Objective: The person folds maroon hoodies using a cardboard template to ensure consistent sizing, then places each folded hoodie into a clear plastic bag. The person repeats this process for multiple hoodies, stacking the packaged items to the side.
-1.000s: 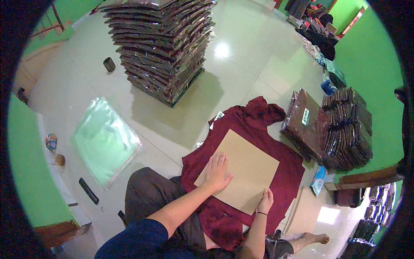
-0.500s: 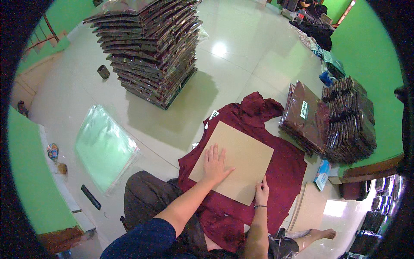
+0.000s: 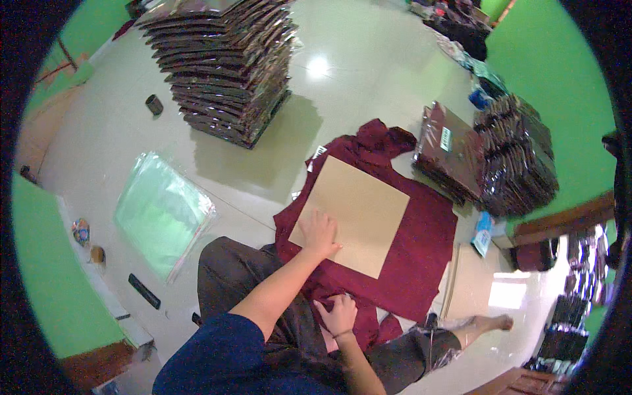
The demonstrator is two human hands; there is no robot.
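A square tan cardboard sheet point(image 3: 368, 207) lies on a maroon garment point(image 3: 431, 243) spread on the floor before me. My left hand point(image 3: 320, 234) presses on the board's left part, palm down with fingers stretched out. Close to my lap, my right hand point(image 3: 340, 314) is over the garment's near, bunched part, its thumb apart from its bent fingers. It appears to touch the maroon cloth there, with no firm grip visible. A white tag shows at the garment's far left edge.
A tall stack of bagged dark garments point(image 3: 224, 79) stands at far left. Clear plastic bags point(image 3: 161, 214) lie at left, near a black bar-shaped object point(image 3: 144, 291). More packed garments point(image 3: 451, 148) are piled at right. Cardboard sheets point(image 3: 469, 280) lie beside my outstretched leg.
My right hand has left the board's near right corner and moved left and closer to my lap, onto the cloth. The left hand stays on the board, slightly nearer its left edge.
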